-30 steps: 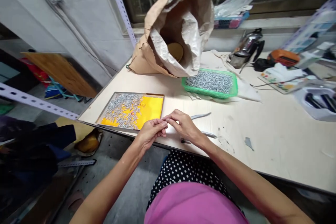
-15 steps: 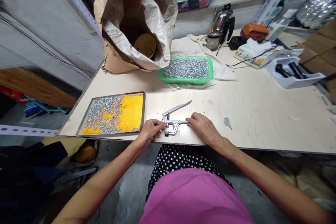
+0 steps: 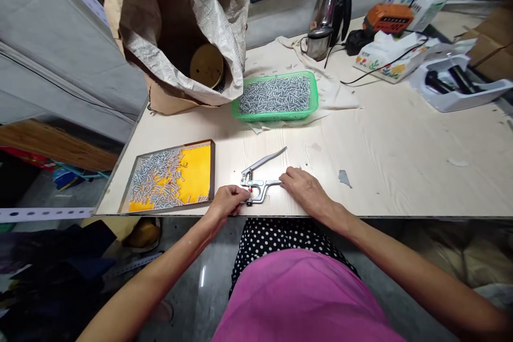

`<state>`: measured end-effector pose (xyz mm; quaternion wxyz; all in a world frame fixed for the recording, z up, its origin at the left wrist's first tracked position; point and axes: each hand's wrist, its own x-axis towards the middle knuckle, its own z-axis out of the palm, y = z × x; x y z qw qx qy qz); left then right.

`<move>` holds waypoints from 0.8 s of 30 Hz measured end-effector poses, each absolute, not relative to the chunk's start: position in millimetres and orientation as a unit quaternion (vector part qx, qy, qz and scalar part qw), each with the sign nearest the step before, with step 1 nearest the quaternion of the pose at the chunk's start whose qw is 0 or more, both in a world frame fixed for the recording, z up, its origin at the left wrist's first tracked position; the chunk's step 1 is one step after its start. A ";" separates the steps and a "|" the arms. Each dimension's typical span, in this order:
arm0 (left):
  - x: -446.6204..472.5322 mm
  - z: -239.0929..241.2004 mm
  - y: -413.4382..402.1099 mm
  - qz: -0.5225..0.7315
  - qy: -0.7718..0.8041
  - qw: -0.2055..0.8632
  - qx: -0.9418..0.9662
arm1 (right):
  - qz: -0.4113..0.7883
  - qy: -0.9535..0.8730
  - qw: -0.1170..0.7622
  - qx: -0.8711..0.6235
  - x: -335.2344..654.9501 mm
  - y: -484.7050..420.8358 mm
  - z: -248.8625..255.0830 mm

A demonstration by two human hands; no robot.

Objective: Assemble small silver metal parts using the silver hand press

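Note:
A pair of metal snap pliers [image 3: 262, 188] lies near the table's front edge, its upper handle raised and a red bit showing in its jaws. With fingers and thumb pinched together, my left hand [image 3: 227, 200] is at the jaw end; whatever small piece it pinches is too small to make out. My right hand [image 3: 305, 188] closes its fingertips on the end of the lower handle. To the left, a shallow tray [image 3: 212, 171] with a yellow bottom holds many small silvery metal pieces [image 3: 156, 176].
A green basket [image 3: 276, 116] full of similar metal pieces stands behind the pliers. A large paper sack [image 3: 172, 97] is at the back left. Farther right are a metal kettle [image 3: 326, 5], a cup [image 3: 317, 44], an orange device [image 3: 388, 18] and a white tray [image 3: 457, 99].
The view has shifted a little. My left fingertips have moved slightly lower against the pliers' jaws. My right hand keeps its hold on the lower handle.

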<state>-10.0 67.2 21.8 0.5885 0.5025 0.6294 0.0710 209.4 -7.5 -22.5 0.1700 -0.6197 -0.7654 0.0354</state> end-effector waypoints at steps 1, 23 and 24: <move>-10.1 21.3 67.1 0.067 0.631 0.585 0.505 | 0.033 -0.765 0.167 -0.621 209.1 -7.5 -22.3; -11.0 25.5 90.7 -0.130 0.591 0.598 0.526 | 0.103 -0.765 0.041 -0.634 206.1 -4.1 -0.6; -10.7 25.3 90.4 -0.130 0.591 0.596 0.528 | 0.105 -0.766 0.036 -0.633 205.7 -4.3 -0.3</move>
